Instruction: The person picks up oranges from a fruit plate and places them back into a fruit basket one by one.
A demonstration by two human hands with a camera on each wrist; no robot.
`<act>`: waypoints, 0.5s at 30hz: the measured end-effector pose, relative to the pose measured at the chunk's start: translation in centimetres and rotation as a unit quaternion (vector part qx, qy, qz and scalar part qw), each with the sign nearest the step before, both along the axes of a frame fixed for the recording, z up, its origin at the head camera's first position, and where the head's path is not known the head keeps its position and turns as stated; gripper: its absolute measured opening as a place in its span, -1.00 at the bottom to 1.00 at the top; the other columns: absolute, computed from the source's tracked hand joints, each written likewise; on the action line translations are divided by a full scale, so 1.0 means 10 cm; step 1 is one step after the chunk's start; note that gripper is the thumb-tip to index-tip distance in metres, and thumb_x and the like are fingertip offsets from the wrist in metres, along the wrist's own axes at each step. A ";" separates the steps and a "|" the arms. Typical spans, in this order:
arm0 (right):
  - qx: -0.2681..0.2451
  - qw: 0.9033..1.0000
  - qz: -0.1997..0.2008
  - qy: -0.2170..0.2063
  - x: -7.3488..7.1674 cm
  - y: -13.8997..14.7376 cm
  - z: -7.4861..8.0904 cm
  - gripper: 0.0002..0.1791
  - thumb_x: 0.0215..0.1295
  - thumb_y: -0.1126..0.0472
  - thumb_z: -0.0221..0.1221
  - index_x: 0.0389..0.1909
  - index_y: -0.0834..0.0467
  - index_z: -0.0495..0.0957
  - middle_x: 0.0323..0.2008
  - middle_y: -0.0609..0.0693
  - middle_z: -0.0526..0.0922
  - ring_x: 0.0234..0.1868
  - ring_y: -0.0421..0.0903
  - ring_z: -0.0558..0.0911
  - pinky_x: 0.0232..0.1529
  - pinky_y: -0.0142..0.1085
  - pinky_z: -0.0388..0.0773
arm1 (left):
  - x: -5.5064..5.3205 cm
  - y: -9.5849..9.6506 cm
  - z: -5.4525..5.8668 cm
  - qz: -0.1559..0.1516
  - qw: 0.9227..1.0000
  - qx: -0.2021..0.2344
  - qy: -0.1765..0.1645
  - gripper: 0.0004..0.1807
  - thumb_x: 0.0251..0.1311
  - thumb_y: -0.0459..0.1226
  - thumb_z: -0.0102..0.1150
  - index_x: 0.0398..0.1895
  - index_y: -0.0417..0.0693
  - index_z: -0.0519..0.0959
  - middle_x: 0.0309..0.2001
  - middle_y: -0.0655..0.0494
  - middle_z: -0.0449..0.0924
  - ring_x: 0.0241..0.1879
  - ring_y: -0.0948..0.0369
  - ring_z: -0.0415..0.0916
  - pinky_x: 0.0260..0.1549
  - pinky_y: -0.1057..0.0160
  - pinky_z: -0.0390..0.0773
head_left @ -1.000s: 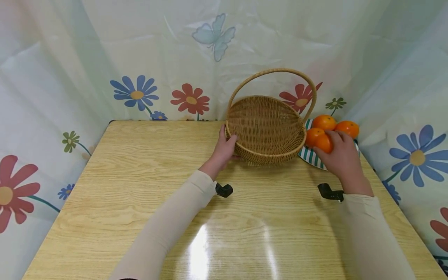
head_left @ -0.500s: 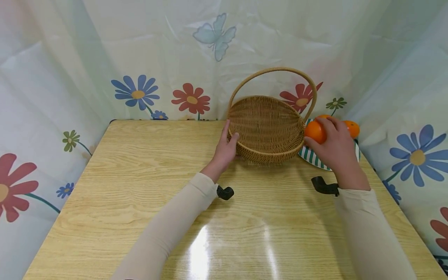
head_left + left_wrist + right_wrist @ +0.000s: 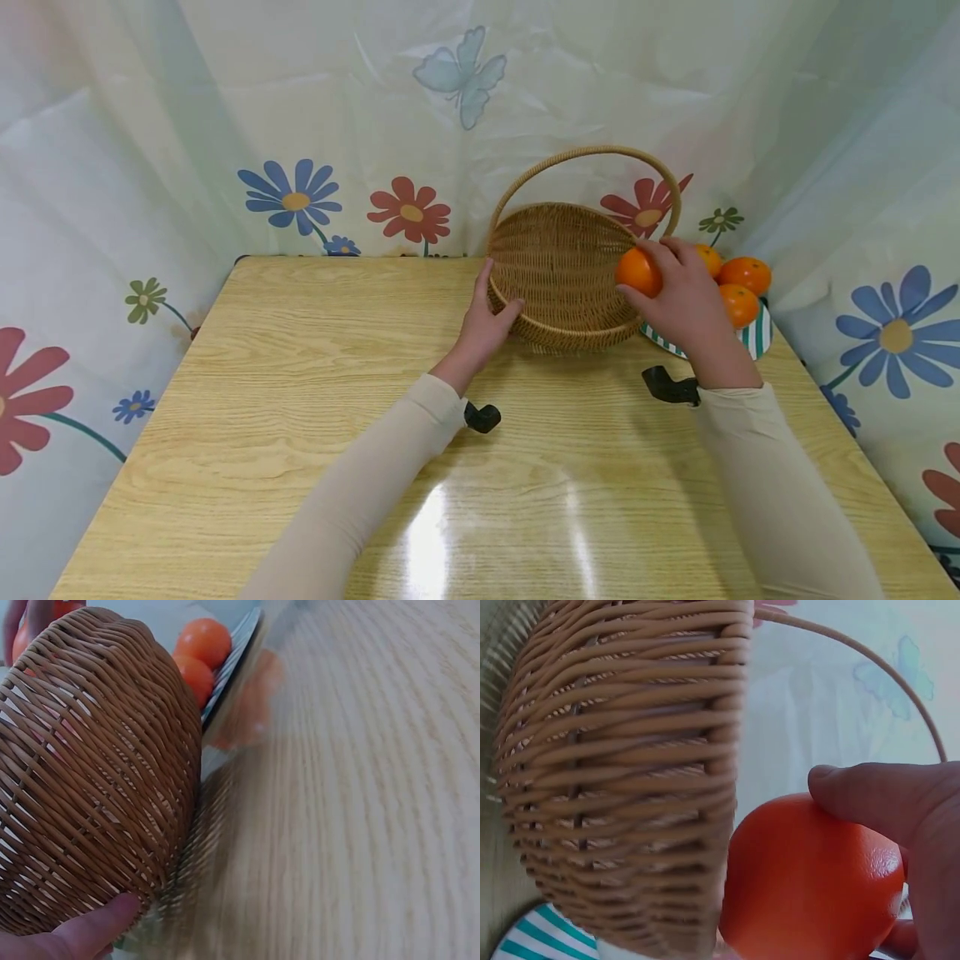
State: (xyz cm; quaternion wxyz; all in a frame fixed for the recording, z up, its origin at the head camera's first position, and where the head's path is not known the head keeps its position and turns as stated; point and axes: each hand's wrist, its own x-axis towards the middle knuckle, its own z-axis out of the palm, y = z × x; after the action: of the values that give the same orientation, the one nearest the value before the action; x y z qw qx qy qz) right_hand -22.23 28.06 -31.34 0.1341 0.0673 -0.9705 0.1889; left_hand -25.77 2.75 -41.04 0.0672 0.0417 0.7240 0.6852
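Observation:
A wicker basket (image 3: 566,258) with a tall arched handle stands at the back of the table, its opening facing me. My left hand (image 3: 483,329) holds it by the left side, thumb and fingers at the rim; in the left wrist view a fingertip lies against the woven wall (image 3: 97,772). My right hand (image 3: 686,300) grips a shiny orange (image 3: 639,273) at the basket's right rim. In the right wrist view the thumb lies on top of this orange (image 3: 810,877), which is close beside the wicker edge.
A green-and-white striped plate (image 3: 759,333) sits right of the basket, partly behind the right hand, bearing more oranges (image 3: 745,275). A flowered curtain (image 3: 337,100) hangs behind and beside the wooden table (image 3: 300,358).
My right hand has lifted an orange off the plate and carried it left to the basket's rim. My left hand stays at the basket, its thumb shifted slightly right.

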 end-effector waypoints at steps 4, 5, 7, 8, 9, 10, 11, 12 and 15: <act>0.009 1.000 0.011 -0.027 -0.05 -0.05 -0.05 -0.24 0.28 -0.10 0.21 0.43 0.07 0.22 0.34 0.33 0.20 0.17 0.38 0.33 0.08 0.33 0.36 | 0.02 0.01 -0.03 -0.005 1.000 0.013 0.012 -0.15 0.32 -0.11 0.11 0.45 0.75 -0.16 0.49 -0.13 0.01 -0.23 0.07 0.47 -0.28 -0.03 0.58; 0.009 0.999 0.016 -0.035 -0.07 -0.06 -0.06 -0.24 0.27 -0.10 0.21 0.43 0.06 0.22 0.34 0.33 0.20 0.16 0.38 0.33 0.08 0.32 0.37 | 0.03 0.01 -0.03 -0.003 1.000 0.007 0.018 -0.15 0.32 -0.11 0.10 0.44 0.77 -0.16 0.48 -0.12 0.03 -0.21 0.10 0.47 -0.25 0.01 0.57; 0.015 0.999 0.023 -0.047 -0.09 -0.08 -0.10 -0.23 0.27 -0.12 0.21 0.43 0.07 0.22 0.32 0.32 0.21 0.14 0.37 0.35 0.07 0.31 0.37 | 0.03 0.02 -0.05 0.000 1.000 -0.004 0.029 -0.15 0.31 -0.13 0.09 0.44 0.77 -0.16 0.49 -0.07 0.04 -0.17 0.11 0.44 -0.27 0.08 0.51; 0.017 0.998 0.026 -0.050 -0.10 -0.09 -0.11 -0.23 0.27 -0.11 0.22 0.42 0.07 0.22 0.32 0.32 0.21 0.14 0.36 0.36 0.07 0.31 0.37 | 0.04 0.02 -0.06 0.003 0.999 -0.011 0.034 -0.15 0.31 -0.12 0.10 0.43 0.79 -0.16 0.50 -0.02 0.03 -0.11 0.12 0.41 -0.27 0.13 0.50; 0.019 0.998 0.030 -0.054 -0.12 -0.11 -0.13 -0.24 0.27 -0.11 0.22 0.41 0.08 0.23 0.31 0.32 0.21 0.13 0.36 0.36 0.06 0.30 0.38 | 0.04 0.02 -0.07 0.006 0.999 -0.014 0.039 -0.14 0.30 -0.13 0.10 0.43 0.78 -0.16 0.52 0.03 -0.01 -0.08 0.13 0.40 -0.29 0.17 0.48; 0.022 0.997 0.033 -0.058 -0.13 -0.12 -0.15 -0.24 0.27 -0.10 0.23 0.41 0.09 0.23 0.30 0.32 0.22 0.12 0.35 0.37 0.05 0.30 0.38 | 0.04 0.02 -0.08 0.006 0.999 -0.016 0.043 -0.14 0.30 -0.13 0.11 0.43 0.78 -0.16 0.54 0.09 -0.05 -0.09 0.13 0.40 -0.32 0.20 0.47; 0.025 0.997 0.037 -0.061 -0.14 -0.13 -0.16 -0.25 0.27 -0.09 0.23 0.40 0.10 0.24 0.30 0.32 0.22 0.12 0.35 0.38 0.05 0.29 0.39 | 0.04 0.03 -0.09 0.007 0.999 -0.019 0.047 -0.13 0.29 -0.13 0.11 0.44 0.78 -0.16 0.54 0.11 -0.07 -0.11 0.14 0.42 -0.35 0.22 0.47; 0.029 0.997 0.040 -0.064 -0.15 -0.15 -0.17 -0.25 0.26 -0.10 0.23 0.39 0.11 0.25 0.29 0.33 0.23 0.11 0.35 0.39 0.04 0.29 0.39 | 0.04 0.03 -0.10 0.007 0.999 -0.017 0.050 -0.13 0.29 -0.13 0.12 0.45 0.75 -0.16 0.54 0.12 -0.07 -0.19 0.13 0.40 -0.43 0.21 0.47; 0.035 0.995 0.050 -0.082 -0.18 -0.19 -0.21 -0.26 0.25 -0.07 0.25 0.37 0.13 0.26 0.31 0.34 0.22 0.13 0.35 0.40 0.06 0.28 0.40 | 0.06 0.03 -0.12 0.010 0.998 -0.025 0.056 -0.13 0.28 -0.11 0.12 0.48 0.68 -0.16 0.55 0.21 -0.11 -0.43 0.13 0.34 -0.55 0.22 0.42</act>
State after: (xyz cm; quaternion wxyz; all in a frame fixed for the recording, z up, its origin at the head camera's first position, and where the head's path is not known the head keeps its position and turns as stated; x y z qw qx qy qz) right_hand -24.07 26.17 -33.44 0.0418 0.1050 -0.9797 0.1658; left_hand -25.20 3.09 -42.20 0.0207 0.0716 0.7439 0.6642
